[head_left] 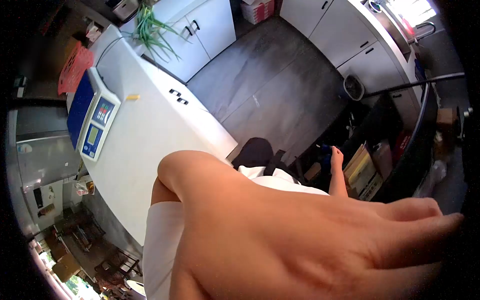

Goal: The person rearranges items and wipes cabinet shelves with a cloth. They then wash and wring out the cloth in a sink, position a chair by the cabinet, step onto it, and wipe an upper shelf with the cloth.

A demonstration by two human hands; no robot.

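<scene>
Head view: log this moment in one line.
left hand: near camera | right hand: grip unclear | scale: on table

Table (150, 135) at left, weighing scale (104, 111) on its left side, small bar (132, 97) lying right of scale, floor (270, 80) between table and right-hand cabinets (340, 32), bin (354, 89) beside cabinets, folders (364, 172) near right hand (337, 159).
</scene>
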